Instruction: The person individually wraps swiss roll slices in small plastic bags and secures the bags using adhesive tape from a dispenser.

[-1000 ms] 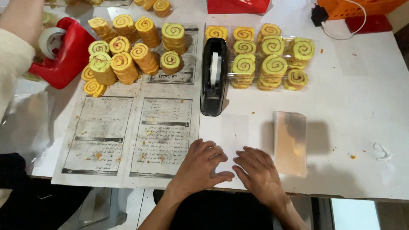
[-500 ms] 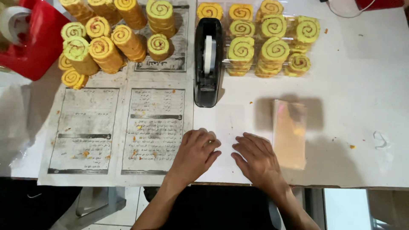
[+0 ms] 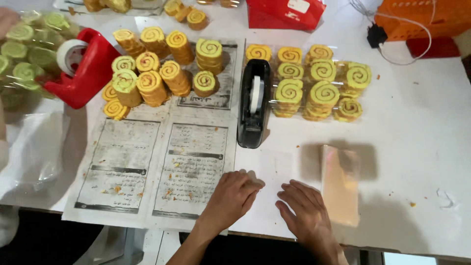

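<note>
- Clear plastic sheet (image 3: 270, 191), nearly see-through against the white counter (image 3: 417, 142), lies flat at the near edge, between the newspaper and a stack of clear bags; its outline is faint and hard to trace.
- Left hand (image 3: 229, 198) rests palm down on the sheet's left part, fingers (image 3: 250, 180) loosely bent and close together, tips pressing the plastic; whether they pinch an edge cannot be told.
- Right hand (image 3: 306, 211) lies palm down just beside it on the sheet's right part, fingers spread and flat, gripping nothing.
- The two hands are near each other but apart, a strip of sheet showing between them.
- Stack of clear bags (image 3: 339, 184) lies just right of the right hand, long side running away from the person, not touched.
- Black tape dispenser (image 3: 253, 105) stands beyond the hands, its white roll up, on the line where newspaper meets bare counter.
- Newspaper (image 3: 157, 167) is spread to the left, strewn with crumbs; the left wrist crosses its near right corner.
- Loose swirl cookies (image 3: 157, 73), yellow and green, are piled in short stacks at the newspaper's far end.
- Wrapped swirl cookies (image 3: 314, 81) sit in rows right of the black dispenser.
- Red tape dispenser (image 3: 83, 68) stands at the far left, beside bagged green cookies (image 3: 27, 54).
</note>
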